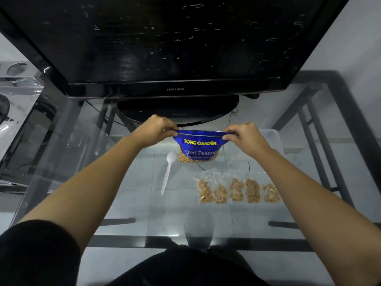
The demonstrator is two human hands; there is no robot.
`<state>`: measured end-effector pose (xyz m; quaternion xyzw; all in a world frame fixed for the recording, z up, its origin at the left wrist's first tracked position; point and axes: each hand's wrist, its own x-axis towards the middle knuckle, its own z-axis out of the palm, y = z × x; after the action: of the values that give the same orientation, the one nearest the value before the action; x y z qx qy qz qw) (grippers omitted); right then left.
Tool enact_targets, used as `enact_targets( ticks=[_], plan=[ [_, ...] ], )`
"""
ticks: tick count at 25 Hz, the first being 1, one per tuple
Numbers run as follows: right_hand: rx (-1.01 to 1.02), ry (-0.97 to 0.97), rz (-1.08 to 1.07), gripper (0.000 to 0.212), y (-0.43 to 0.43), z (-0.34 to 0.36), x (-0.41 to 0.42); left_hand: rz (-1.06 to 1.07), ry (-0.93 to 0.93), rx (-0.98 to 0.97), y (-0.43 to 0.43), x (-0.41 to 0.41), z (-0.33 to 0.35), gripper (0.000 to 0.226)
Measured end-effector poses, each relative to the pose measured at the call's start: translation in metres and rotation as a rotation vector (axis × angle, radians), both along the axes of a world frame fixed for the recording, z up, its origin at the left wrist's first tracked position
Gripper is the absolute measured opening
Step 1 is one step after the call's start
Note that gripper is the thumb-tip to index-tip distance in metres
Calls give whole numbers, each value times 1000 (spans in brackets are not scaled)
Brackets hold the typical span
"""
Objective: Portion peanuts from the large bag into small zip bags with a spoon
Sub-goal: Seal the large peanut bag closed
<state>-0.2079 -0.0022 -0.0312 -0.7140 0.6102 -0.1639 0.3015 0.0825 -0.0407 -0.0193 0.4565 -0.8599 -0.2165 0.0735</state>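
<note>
A blue large peanut bag stands upright on the glass table, just in front of the TV base. My left hand pinches its top left corner and my right hand pinches its top right corner. A white plastic spoon lies on the glass to the left of the bag, bowl pointing away from me. Several small clear zip bags holding peanuts lie in a row on the glass, nearer to me and to the right.
A large black TV on a round black base fills the back of the table. A clear plastic container sits at the back right. A clear box stands off the table's left side.
</note>
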Motion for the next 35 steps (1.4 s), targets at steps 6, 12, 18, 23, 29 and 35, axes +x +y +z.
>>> enact_targets(
  ticks=[6,12,18,23,29,35],
  plan=[
    [57,39,-33,19,-10,1,6,50,-55,3,1,-9,-7,26],
    [78,45,-24,22,-11,1,7,-42,-82,-13,-1,-67,12,39],
    [29,73,-39,14,-10,2,5,-58,-105,2,3,-127,0,24],
    [52,81,-53,17,-12,4,9,-3,-192,-82,1,-119,-3,26],
    [103,43,-61,22,-14,2,6,61,-213,9,-3,-84,-1,28],
    [118,11,-51,25,-13,4,5,107,-220,7,-1,-48,-4,28]
  ],
)
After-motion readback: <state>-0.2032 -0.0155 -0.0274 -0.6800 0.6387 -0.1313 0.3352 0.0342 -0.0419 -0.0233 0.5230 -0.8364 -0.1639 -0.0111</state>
